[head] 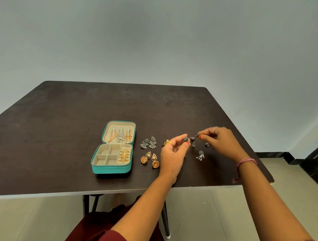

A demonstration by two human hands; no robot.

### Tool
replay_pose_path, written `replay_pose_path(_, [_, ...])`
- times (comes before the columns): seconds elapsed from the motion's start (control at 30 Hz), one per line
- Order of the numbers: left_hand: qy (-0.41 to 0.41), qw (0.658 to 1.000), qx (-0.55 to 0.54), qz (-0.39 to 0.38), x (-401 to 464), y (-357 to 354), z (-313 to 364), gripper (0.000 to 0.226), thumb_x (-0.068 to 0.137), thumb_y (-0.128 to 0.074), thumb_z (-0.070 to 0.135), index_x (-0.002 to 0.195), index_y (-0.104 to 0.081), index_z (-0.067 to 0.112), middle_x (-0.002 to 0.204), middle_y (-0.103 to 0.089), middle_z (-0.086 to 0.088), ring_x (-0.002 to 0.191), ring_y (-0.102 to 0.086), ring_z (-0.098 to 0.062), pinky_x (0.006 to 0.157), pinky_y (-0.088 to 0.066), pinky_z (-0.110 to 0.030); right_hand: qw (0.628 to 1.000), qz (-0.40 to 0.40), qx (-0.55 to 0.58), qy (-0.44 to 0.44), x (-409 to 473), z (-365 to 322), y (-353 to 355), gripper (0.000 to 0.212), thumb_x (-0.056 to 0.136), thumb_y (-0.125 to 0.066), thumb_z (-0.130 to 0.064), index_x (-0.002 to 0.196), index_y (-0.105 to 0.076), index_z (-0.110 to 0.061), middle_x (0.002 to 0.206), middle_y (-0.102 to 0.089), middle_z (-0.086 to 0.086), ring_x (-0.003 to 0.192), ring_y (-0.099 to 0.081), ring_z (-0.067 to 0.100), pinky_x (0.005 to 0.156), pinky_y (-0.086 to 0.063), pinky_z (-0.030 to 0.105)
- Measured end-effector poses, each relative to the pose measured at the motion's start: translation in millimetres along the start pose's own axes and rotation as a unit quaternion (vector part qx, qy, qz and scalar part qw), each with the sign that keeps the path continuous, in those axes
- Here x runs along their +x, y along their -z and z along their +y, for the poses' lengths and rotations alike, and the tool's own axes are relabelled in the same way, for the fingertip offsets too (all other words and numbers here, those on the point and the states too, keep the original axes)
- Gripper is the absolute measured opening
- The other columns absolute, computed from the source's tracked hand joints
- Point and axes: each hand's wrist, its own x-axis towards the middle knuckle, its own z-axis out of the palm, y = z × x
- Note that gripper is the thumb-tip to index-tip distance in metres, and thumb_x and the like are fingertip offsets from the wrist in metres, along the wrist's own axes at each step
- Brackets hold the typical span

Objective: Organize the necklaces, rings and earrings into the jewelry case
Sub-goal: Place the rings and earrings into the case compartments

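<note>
Left hand (173, 153) raised just above the table (64, 125), thumb and forefinger pinched on a small dark silver stud earring (185, 139); remaining fingers loosely curled, a gold ring with green stone on one of them. Right hand (218, 140) a little further right, fingertips (201, 137) drawn together on a tiny dark piece (198, 135), possibly an earring back, too small to tell. Silver band on one finger, pink thread band at the wrist.

Between and below the two hands, several small dark studs (192, 139) loose on the table. Nearer, a silver earring with white beads (201, 155).

Left of the left hand: pair of silver fan-shaped earrings (149, 143), and below them a pair of gold jhumka earrings (150, 159), all lying flat, apart from the case.

Further left, teal jewelry case (112, 170) open flat. Lid half holding necklaces (121, 135), gold and silver chains. Base half divided into cream compartments; gold rings (124, 155) slotted in the right-hand column, other compartments showing only lining.

Dark wood-grain table, pale wall behind, tiled floor, maroon clothing at lower edge.
</note>
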Motion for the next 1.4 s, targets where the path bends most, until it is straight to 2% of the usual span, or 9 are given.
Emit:
replay_pose_path(0.07, [-0.010,1.000,0.013,0.004,-2.8,-0.9,1.0,0.021,0.091,-0.062,0.009,0.108,-0.067,0.019,0.097,-0.072,0.005,0.096,-0.067,-0.008,0.075,-0.050,-0.013,0.997,0.024,0.071,-0.012,-4.0,-2.5,0.3,0.014,0.087,-0.067,-0.018,0.100,-0.073,-0.016,0.095,-0.069,-0.006,0.081,-0.065,0.009,0.060,-0.051,0.013])
replay_pose_path(0.2, [-0.026,0.999,0.029,0.005,-7.5,-0.1,4.0,0.018,0.091,-0.062,0.016,0.106,-0.068,0.025,0.100,-0.073,0.005,0.100,-0.066,-0.007,0.077,-0.050,-0.014,0.977,0.057,0.203,-0.044,-11.0,-9.6,4.4,0.008,0.082,-0.073,-0.022,0.089,-0.074,-0.018,0.090,-0.074,-0.001,0.089,-0.069,0.016,0.075,-0.056,0.032])
replay_pose_path(0.33, [-0.036,0.999,0.030,-0.017,-15.3,2.1,9.7,0.019,0.091,-0.061,0.011,0.106,-0.068,0.020,0.100,-0.073,0.006,0.099,-0.066,-0.003,0.080,-0.049,-0.014,0.955,0.077,0.284,-0.037,-19.6,-28.1,12.9,0.006,0.081,-0.072,-0.016,0.088,-0.073,-0.015,0.090,-0.073,0.000,0.081,-0.067,0.002,0.066,-0.051,0.013])
replay_pose_path(0.57, [-0.056,0.994,0.074,-0.055,-19.7,7.7,33.4,0.021,0.092,-0.060,0.015,0.109,-0.068,0.024,0.102,-0.073,0.005,0.097,-0.065,-0.003,0.077,-0.049,-0.012,0.941,0.073,0.327,-0.049,-30.9,-39.2,27.7,0.003,0.081,-0.072,-0.015,0.080,-0.069,-0.015,0.091,-0.072,0.008,0.081,-0.062,0.012,0.067,-0.048,0.023])
replay_pose_path(0.7, [-0.049,0.988,0.124,-0.080,-18.3,15.3,53.7,0.017,0.090,-0.063,0.020,0.100,-0.070,0.032,0.099,-0.073,0.005,0.093,-0.064,-0.008,0.075,-0.049,-0.013,0.939,0.067,0.336,-0.022,-37.5,-47.2,33.8,0.011,0.083,-0.070,-0.009,0.091,-0.066,-0.015,0.083,-0.074,0.001,0.073,-0.065,0.003,0.062,-0.047,0.014])
replay_pose_path(0.87, [-0.028,0.985,0.132,-0.109,-16.8,26.7,74.8,0.021,0.091,-0.060,0.016,0.109,-0.070,0.020,0.098,-0.073,0.007,0.085,-0.063,0.008,0.062,-0.043,-0.003,0.951,0.050,0.306,0.006,-43.6,-57.8,34.6,0.018,0.087,-0.065,-0.007,0.103,-0.070,-0.013,0.093,-0.074,0.000,0.079,-0.067,-0.002,0.063,-0.046,0.007])
replay_pose_path(1.07, [-0.002,0.979,0.153,-0.135,-11.0,39.7,87.3,0.026,0.092,-0.055,0.011,0.110,-0.070,0.023,0.103,-0.073,0.007,0.099,-0.060,-0.003,0.065,-0.036,-0.023,0.930,0.050,0.364,-0.008,-46.3,-65.9,27.3,0.014,0.087,-0.065,-0.014,0.095,-0.073,-0.022,0.092,-0.073,0.001,0.077,-0.059,0.005,0.071,-0.043,0.018])
replay_pose_path(1.27, [-0.019,0.981,0.129,-0.143,-13.9,47.3,97.4,0.019,0.092,-0.058,0.012,0.107,-0.070,0.012,0.095,-0.074,0.002,0.081,-0.063,0.008,0.058,-0.041,-0.004,0.890,0.049,0.453,-0.031,-52.4,-76.1,18.4,0.015,0.087,-0.062,-0.013,0.095,-0.072,-0.022,0.089,-0.073,-0.004,0.079,-0.063,0.004,0.077,-0.044,0.023])
replay_pose_path(1.4, [-0.017,0.978,0.141,-0.154,-14.7,54.0,100.0,0.018,0.091,-0.060,0.013,0.106,-0.070,0.013,0.099,-0.074,0.001,0.086,-0.065,0.005,0.063,-0.043,-0.003,0.900,0.037,0.433,-0.033,-56.2,-78.8,13.4,0.015,0.088,-0.062,-0.014,0.096,-0.072,-0.021,0.099,-0.074,-0.001,0.090,-0.064,0.004,0.083,-0.041,0.027])
